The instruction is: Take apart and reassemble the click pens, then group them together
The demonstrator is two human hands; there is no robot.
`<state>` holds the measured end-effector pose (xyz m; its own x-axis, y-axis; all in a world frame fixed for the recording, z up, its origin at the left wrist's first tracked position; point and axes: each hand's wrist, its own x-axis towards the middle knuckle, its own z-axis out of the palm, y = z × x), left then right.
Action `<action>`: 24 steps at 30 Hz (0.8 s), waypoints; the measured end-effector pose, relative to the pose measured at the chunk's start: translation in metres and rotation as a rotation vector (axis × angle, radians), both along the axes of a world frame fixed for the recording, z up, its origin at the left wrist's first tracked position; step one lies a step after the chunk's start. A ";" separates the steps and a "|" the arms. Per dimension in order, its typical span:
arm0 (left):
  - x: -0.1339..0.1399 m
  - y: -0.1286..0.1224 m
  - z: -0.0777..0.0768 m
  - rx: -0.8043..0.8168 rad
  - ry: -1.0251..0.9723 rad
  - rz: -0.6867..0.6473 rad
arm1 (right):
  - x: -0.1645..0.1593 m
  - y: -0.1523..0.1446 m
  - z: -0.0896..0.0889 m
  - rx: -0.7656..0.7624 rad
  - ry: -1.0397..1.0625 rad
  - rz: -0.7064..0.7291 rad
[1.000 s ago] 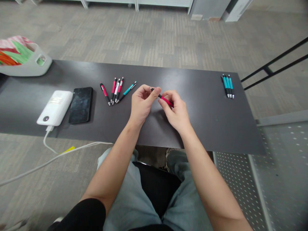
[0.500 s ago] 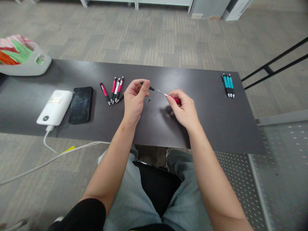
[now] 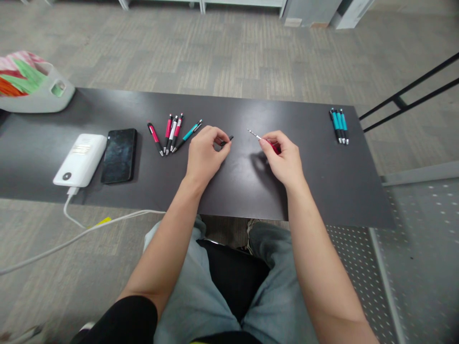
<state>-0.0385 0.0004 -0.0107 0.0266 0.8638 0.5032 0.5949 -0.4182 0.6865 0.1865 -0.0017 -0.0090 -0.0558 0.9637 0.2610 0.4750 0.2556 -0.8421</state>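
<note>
My left hand [image 3: 206,152] is low over the dark table, its fingers closed round a small black pen grip [image 3: 226,141]. To the right, my right hand [image 3: 285,155] pinches a red pen barrel [image 3: 275,148]. From that barrel a thin silvery refill [image 3: 254,134] sticks out toward my left hand. The black grip and the refill are apart. Just beyond my left hand lies a teal pen [image 3: 188,135]. Left of it are a white pen [image 3: 173,133] and several red pens [image 3: 155,138].
Several teal pens [image 3: 339,126] lie in a row at the right end of the table [image 3: 330,191]. A black phone [image 3: 119,155] and a white power bank [image 3: 81,160] with a cable are on the left. A white basket [image 3: 62,98] holds colourful items at the far left.
My left hand has turned palm-down and lowered with the black grip, over the spot where a tiny dark piece lay. My right hand has shifted right with the barrel. The nearby teal pen is uncovered.
</note>
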 end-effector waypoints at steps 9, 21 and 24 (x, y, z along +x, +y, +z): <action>0.013 0.007 -0.004 -0.028 0.141 -0.040 | -0.001 0.002 -0.005 0.029 0.074 -0.007; 0.002 0.010 -0.013 -0.068 0.218 -0.263 | 0.000 0.004 -0.010 0.055 0.076 0.011; -0.002 0.011 -0.013 -0.077 0.235 -0.293 | 0.000 0.005 -0.012 0.070 0.085 0.019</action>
<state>-0.0409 0.0115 -0.0240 0.3850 0.8375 0.3879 0.6025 -0.5464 0.5818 0.1866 0.0034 -0.0210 -0.0489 0.9419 0.3324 0.3968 0.3237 -0.8589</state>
